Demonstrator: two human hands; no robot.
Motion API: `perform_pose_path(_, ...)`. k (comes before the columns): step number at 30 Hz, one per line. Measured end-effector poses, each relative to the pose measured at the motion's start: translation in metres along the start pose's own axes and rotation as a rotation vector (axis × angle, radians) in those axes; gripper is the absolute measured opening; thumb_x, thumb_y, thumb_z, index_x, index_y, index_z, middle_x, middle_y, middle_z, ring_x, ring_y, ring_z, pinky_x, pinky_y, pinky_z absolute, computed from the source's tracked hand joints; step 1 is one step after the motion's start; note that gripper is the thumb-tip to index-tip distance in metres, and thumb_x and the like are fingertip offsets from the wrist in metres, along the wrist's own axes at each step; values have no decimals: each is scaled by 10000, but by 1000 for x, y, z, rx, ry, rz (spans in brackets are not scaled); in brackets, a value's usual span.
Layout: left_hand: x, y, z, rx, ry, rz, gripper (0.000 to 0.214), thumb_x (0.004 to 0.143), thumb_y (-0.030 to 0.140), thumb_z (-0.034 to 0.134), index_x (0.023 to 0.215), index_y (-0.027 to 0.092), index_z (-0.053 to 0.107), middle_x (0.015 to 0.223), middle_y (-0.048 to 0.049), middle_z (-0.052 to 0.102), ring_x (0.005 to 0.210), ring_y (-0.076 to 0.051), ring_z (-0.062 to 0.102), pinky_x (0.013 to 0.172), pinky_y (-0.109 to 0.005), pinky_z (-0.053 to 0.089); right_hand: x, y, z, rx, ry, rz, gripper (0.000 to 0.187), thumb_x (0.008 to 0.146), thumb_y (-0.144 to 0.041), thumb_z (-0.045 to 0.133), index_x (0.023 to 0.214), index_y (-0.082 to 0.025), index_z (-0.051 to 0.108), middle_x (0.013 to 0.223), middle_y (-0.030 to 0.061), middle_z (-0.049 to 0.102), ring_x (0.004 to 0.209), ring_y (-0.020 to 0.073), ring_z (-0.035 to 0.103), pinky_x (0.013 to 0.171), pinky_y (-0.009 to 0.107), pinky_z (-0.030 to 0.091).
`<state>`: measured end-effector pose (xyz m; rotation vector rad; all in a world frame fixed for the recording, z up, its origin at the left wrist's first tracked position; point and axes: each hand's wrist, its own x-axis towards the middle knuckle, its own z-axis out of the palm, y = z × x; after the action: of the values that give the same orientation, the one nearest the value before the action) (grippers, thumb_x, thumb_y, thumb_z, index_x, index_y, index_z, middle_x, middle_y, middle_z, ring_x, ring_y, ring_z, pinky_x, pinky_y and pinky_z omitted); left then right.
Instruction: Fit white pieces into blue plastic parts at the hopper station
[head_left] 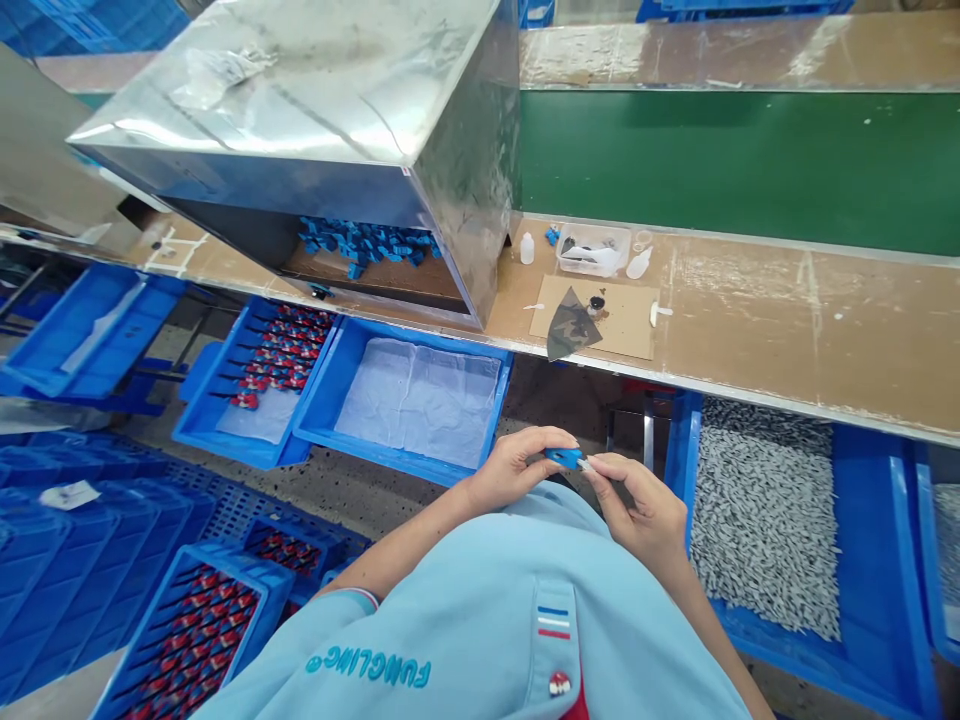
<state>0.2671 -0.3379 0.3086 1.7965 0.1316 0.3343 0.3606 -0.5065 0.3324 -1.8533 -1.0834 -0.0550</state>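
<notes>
My left hand (517,465) is closed in a pinch on a small blue plastic part (564,458), held over my lap. My right hand (637,500) meets it from the right, fingers pinched on a small grey-white piece (584,464) at the blue part's end. Both hands are close to my light blue shirt. A blue bin (874,560) filled with several small grey pieces (761,520) stands just right of my right hand. More blue parts (367,243) lie in a heap under the metal box on the bench.
A shiny metal box (337,110) stands on the brown bench (787,320) beside a green belt (742,165). Small bottles (527,249), a clear tray (594,250) and cardboard (622,315) lie there. Blue bins hold a white liner (416,395) and red-and-blue finished pieces (277,350), with more at the lower left (195,630).
</notes>
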Motion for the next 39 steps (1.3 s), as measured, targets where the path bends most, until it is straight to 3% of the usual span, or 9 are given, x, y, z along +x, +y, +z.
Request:
perform_pose_path(11, -3, 1, 1, -186, -10, -169, 233, 864, 273, 653, 1060, 154, 696, 1082, -86, 717, 1002, -172, 666, 890, -256, 526, 1, -1, -5, -47, -4, -85, 149, 863, -102, 616, 982, -192, 617, 896, 20, 705, 880, 129, 683, 838, 244, 586)
perform_pose_path(27, -2, 0, 3, -434, -73, -369, 357, 816, 414, 719, 1071, 166, 699, 1057, -83, 693, 927, -163, 638, 819, -257, 537, 14, -6, -3, -42, -71, -137, 63, 903, -146, 573, 956, -170, 596, 847, 32, 682, 794, 113, 651, 750, 226, 565)
perform_pose_path(33, 0, -1, 2, -439, -78, -375, 358, 811, 416, 723, 1073, 173, 700, 1080, -84, 689, 952, -171, 639, 828, -263, 542, 18, -7, -3, -29, -82, -142, 37, 911, -142, 554, 932, -155, 582, 848, 40, 678, 792, 111, 641, 728, 220, 549)
perform_pose_path(39, 1, -1, -2, -241, -108, -271, 289, 866, 351, 662, 1090, 171, 685, 1073, -77, 700, 992, -167, 642, 890, -257, 509, 16, -2, -2, -23, -121, -113, 54, 916, -145, 546, 946, -152, 591, 851, 40, 674, 772, 106, 643, 699, 208, 537)
